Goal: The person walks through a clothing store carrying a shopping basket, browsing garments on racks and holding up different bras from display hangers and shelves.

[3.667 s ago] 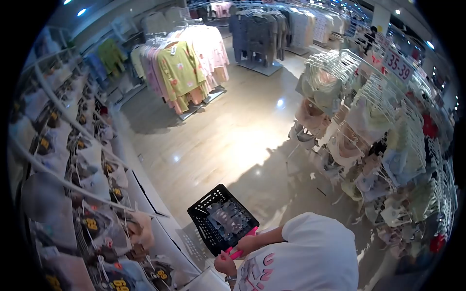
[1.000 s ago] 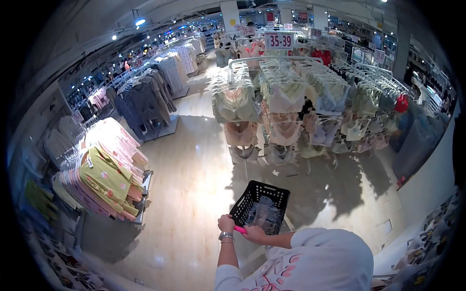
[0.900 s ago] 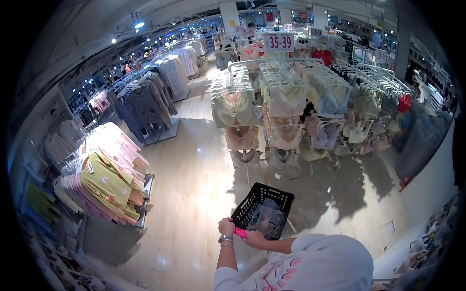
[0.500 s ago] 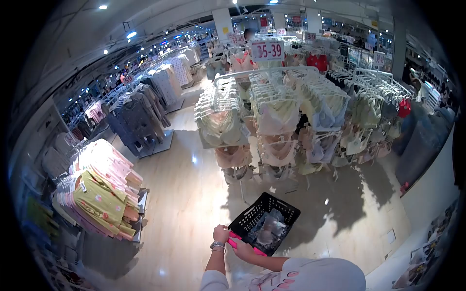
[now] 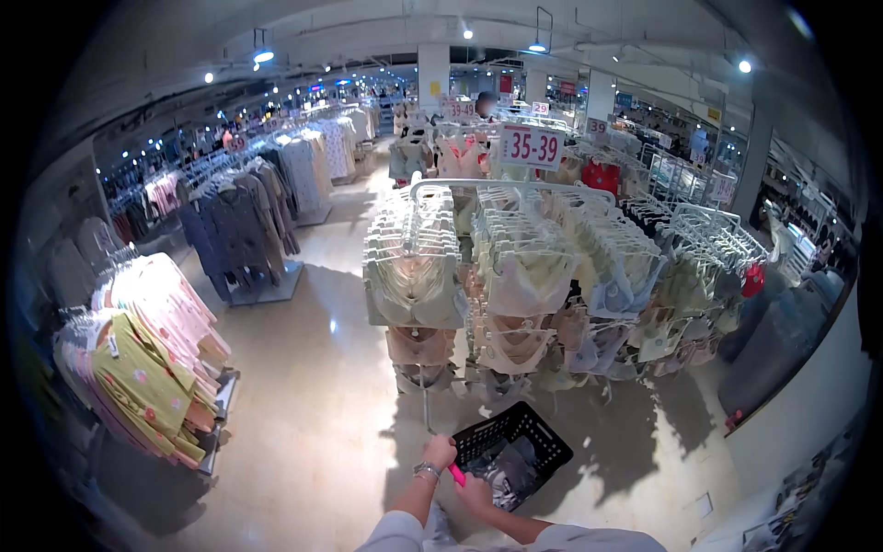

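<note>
A black perforated shopping basket (image 5: 549,443) hangs at the lower middle of the head view, over the floor. My left hand (image 5: 440,452), with a watch on its wrist, is closed around the pink handle (image 5: 457,474). My right hand (image 5: 475,494) grips the same handle farther down, nearer my body. Inside the basket lie items in shiny clear wrapping (image 5: 511,467); their kind is hard to make out. Just beyond the basket stands a rack of hanging bras (image 5: 414,285) in pale green, beige and blue.
A price sign (image 5: 531,147) reading 35-39 tops the bra rack. To the left, green and pink pajamas (image 5: 145,386) hang on a low stand, with dark clothes (image 5: 235,225) behind. An aisle (image 5: 317,340) runs between them. A pale ledge (image 5: 791,405) edges the right side.
The view has tilted up and come closer to the bra rack. My hands and the basket appear lower in the frame, with both hands still on the handle.
</note>
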